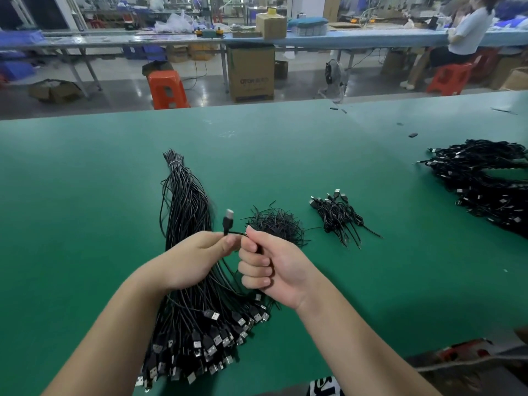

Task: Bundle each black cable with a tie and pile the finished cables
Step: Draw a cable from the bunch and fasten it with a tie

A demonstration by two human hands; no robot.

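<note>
A single black cable (238,233) is held between both hands above the green table (85,181). The left hand (194,260) is closed, with thumb and fingers pinched on the cable just below its plug (228,220), which stands upright above the knuckles with its metal end on top. The right hand (268,267) is curled into a fist just beside the left, and the cable is gripped inside it; a short stretch of cable is seen bridging the small gap between the two hands. Whether a tie is also held in the fist cannot be told.

Under the left forearm a big sheaf of loose cables (188,224) is laid lengthwise on the table, bound near its far tip, with the plugs fanned out at the near edge. Just beyond the right hand a small heap of ties (275,224) is seen, thin black strands lying tangled. To the right of that heap, a small pile of bundled cables (338,215) is set down on the table, plugs pointing away. Well apart, at the far right edge, a much larger mound of cables (483,181) is spread out.

Beyond the table, an orange stool (167,88) and a cardboard box (251,72) are seen on the floor.
</note>
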